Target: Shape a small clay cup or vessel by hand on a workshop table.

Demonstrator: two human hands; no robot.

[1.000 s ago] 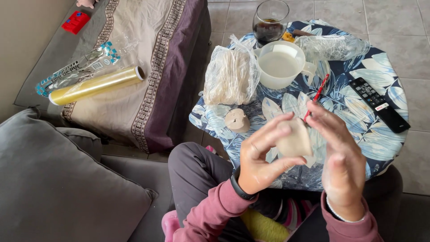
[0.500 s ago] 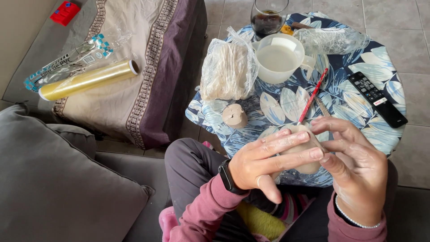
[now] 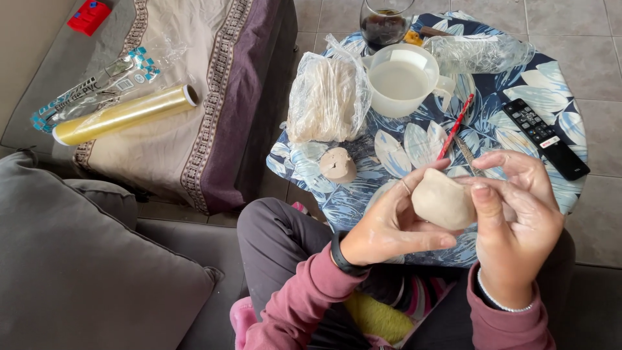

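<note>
A small round tabletop (image 3: 551,97) draped in a blue cloth with pale leaf prints stands on a grey tiled floor beside a grey sofa, where the person sits with knees tucked under its edge. Both hands are raised just above the near rim, holding a smooth, beige lump of clay (image 3: 442,206) between them. The left hand (image 3: 389,223) cups it from the side, fingers curled around it and thumb stretched beneath. The right hand (image 3: 518,220) grips the other side, its thumb pressed flat onto the clay's top, fingers wrapped behind.

On the cloth lie a smaller beige clay piece (image 3: 337,164), a clear plastic bag of pale material (image 3: 324,100), a white plastic jug of cloudy water (image 3: 402,81), a thin red tool (image 3: 455,126) and a black remote control (image 3: 545,137). A yellowish roll of cling film (image 3: 123,115) rests on the striped blanket to the left.
</note>
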